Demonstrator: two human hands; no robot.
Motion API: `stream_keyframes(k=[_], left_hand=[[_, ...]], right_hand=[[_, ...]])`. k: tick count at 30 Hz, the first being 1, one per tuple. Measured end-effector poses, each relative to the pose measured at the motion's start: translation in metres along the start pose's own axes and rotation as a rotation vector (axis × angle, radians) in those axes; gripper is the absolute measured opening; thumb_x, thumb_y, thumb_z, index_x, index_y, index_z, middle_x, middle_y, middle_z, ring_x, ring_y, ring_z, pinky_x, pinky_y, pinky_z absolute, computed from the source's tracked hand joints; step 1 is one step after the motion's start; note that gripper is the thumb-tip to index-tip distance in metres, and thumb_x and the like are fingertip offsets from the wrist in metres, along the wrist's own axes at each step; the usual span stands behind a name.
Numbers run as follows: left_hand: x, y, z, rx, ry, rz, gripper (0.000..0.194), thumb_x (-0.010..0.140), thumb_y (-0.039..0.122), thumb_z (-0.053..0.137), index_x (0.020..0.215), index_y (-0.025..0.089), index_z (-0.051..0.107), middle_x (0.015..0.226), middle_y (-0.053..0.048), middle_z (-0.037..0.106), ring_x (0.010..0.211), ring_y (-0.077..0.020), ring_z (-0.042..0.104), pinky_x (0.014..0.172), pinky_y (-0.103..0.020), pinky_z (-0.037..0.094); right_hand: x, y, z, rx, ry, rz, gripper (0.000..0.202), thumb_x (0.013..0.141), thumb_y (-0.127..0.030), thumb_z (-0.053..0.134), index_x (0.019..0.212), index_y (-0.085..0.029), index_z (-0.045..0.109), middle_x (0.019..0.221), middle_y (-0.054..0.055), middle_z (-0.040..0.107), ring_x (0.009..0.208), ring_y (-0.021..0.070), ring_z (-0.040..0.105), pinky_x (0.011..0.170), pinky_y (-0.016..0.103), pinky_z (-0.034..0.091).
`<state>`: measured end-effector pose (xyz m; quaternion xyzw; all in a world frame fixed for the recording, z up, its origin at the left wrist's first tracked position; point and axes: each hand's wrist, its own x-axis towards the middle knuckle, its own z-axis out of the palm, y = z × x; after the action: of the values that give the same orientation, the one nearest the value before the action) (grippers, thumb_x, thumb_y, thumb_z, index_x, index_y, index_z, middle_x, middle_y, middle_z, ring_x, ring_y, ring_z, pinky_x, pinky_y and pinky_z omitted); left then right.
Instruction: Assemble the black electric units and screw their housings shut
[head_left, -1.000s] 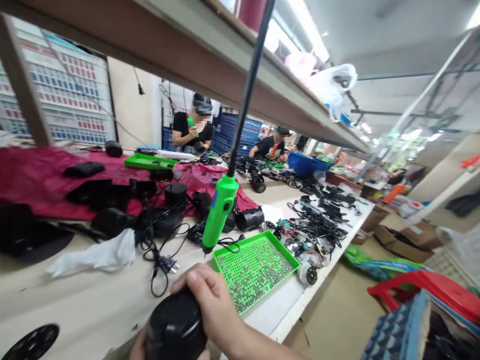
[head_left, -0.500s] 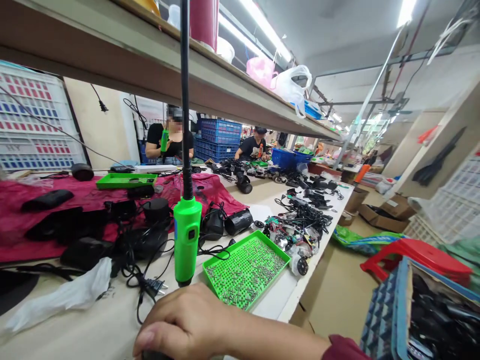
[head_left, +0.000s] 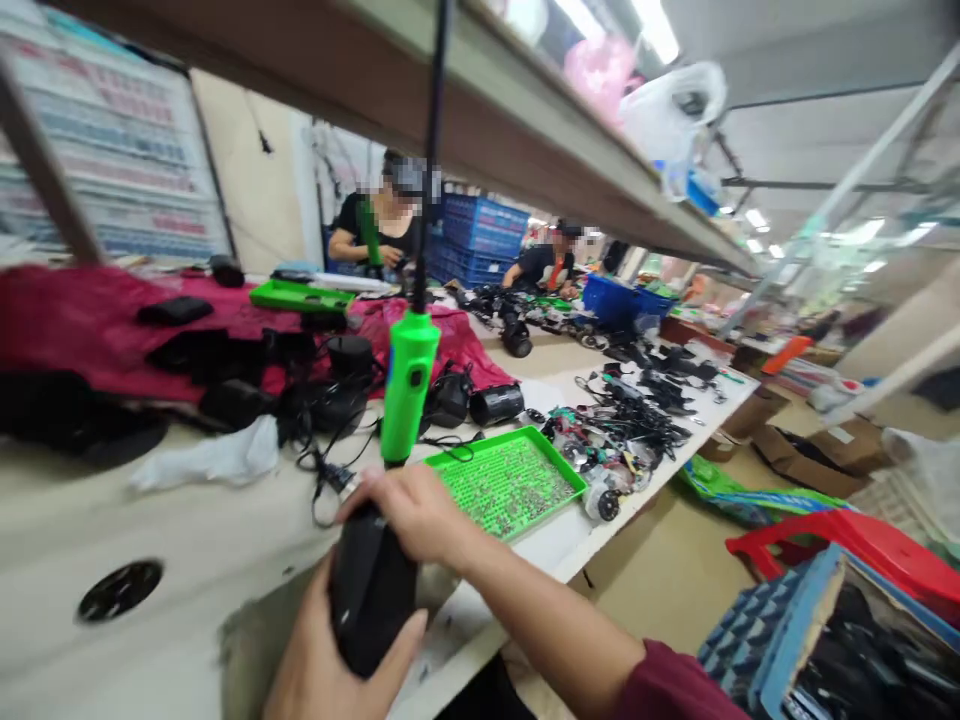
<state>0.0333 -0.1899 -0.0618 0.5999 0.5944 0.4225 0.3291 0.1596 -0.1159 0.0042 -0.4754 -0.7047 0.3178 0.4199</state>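
A black plastic housing [head_left: 373,590] is held upright at the bottom centre, low over the bench. My left hand [head_left: 330,655] wraps round its lower part, thumb on the near right side. My right hand [head_left: 412,508] closes over its top end, just under the tip of a green electric screwdriver [head_left: 409,390] that hangs from above. Behind my right hand sits a green perforated tray [head_left: 517,485] with many small screws. The fingertips of my right hand are partly hidden behind the housing.
Black housings and cables lie on a pink cloth [head_left: 45,310] at the left. Wired parts [head_left: 622,420] cover the right of the bench. A shelf [head_left: 555,110] runs overhead. Two people sit across the bench. A blue crate [head_left: 780,650] and red stool [head_left: 862,550] stand at right.
My left hand has come into view, holding the black housing. My right hand and the housing have risen in the picture. The view has shifted, and a round black disc now shows at left.
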Motion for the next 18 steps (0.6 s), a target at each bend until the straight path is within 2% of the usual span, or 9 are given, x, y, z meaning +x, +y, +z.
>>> stream_keyframes(k=[1,4,12,15,18], left_hand=[[0.000,0.005,-0.002,0.038,-0.057,0.020,0.086,0.070,0.060,0.066,0.139,0.015,0.041,0.130,-0.024,0.060,0.115,-0.0408,0.060,0.090,-0.051,0.050],[0.002,0.013,-0.004,0.104,-0.031,0.026,0.082,0.073,0.056,0.062,0.141,0.014,0.040,0.134,-0.023,0.058,0.117,-0.0399,0.059,0.090,-0.051,0.050],[0.002,0.013,-0.007,0.053,-0.057,-0.007,0.084,0.073,0.056,0.061,0.142,0.013,0.039,0.140,-0.022,0.053,0.123,-0.0389,0.054,0.095,-0.053,0.046],[0.007,0.010,-0.013,-0.121,-0.077,-0.113,0.080,0.071,0.056,0.067,0.138,0.019,0.045,0.132,-0.016,0.060,0.118,-0.0367,0.058,0.098,-0.052,0.044],[0.015,0.007,-0.027,-0.549,-0.064,-0.353,0.067,0.063,0.052,0.076,0.119,0.018,0.059,0.113,-0.011,0.070,0.107,-0.0315,0.064,0.093,-0.043,0.049]], right_hand=[[0.000,0.003,0.000,0.036,0.018,0.011,0.067,0.098,-0.055,0.027,0.076,-0.017,0.078,0.074,0.005,0.074,0.073,0.0185,0.066,0.073,0.027,0.046],[0.000,0.008,-0.002,0.115,0.023,0.045,0.070,0.098,-0.056,0.024,0.077,-0.016,0.077,0.075,0.006,0.075,0.073,0.0180,0.066,0.074,0.027,0.047],[0.003,0.003,0.001,0.119,0.018,0.048,0.073,0.098,-0.062,0.027,0.075,-0.015,0.078,0.072,0.007,0.073,0.072,0.0186,0.066,0.075,0.029,0.047],[0.011,-0.003,0.005,0.102,0.026,0.020,0.071,0.096,-0.066,0.028,0.081,-0.017,0.077,0.079,0.006,0.074,0.079,0.0192,0.068,0.079,0.030,0.048],[0.015,-0.016,0.005,0.122,0.081,-0.075,0.059,0.097,-0.062,0.032,0.098,-0.021,0.074,0.101,0.005,0.074,0.099,0.0200,0.066,0.091,0.031,0.046]])
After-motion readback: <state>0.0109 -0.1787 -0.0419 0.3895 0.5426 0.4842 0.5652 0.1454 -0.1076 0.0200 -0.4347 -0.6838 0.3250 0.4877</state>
